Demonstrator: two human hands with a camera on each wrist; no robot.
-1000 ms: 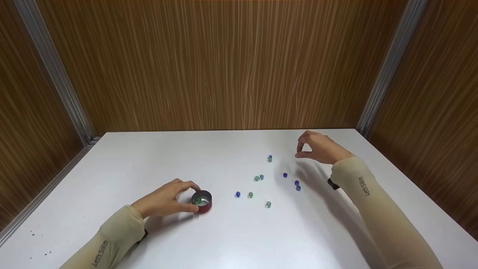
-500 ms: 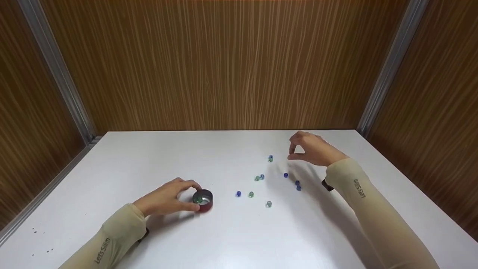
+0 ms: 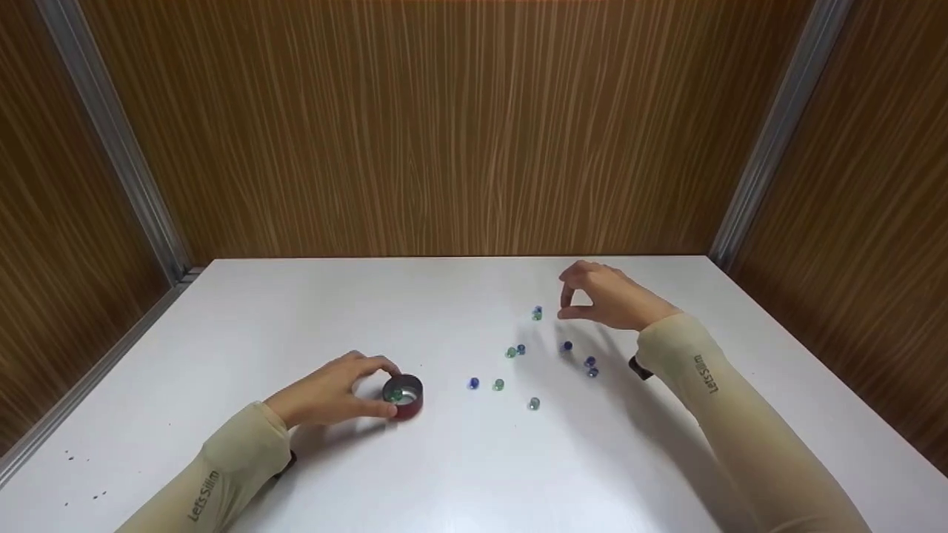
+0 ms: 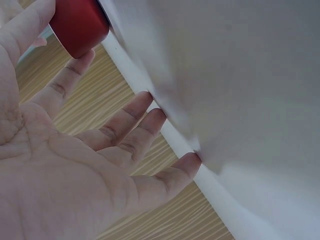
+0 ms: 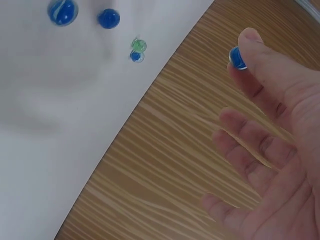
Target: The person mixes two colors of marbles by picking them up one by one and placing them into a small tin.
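Marble [image 5: 237,58], blue, is pinched between thumb and fingertip of the right hand [image 3: 603,300], held above the far right part of the white surface [image 3: 296,311]; the other fingers of that hand are loosely bent and hold nothing. In the head view the marble itself is hidden inside the pinch.

Left hand [image 3: 326,396] rests on the surface at near left, thumb and forefinger curled round the wall of a small red round tin [image 3: 404,396]. The remaining fingers touch the surface with their tips, as the left wrist view shows. A green marble [image 3: 397,394] lies inside the tin.

Loose marbles [image 3: 533,403] are scattered on the surface between the two hands, blue and green mixed. A touching pair [image 3: 537,313] lies just left of the right hand. Two blue ones [image 3: 591,367] lie close together below the right wrist.

Wood-grain panels [image 3: 444,126] wall the surface on three sides.
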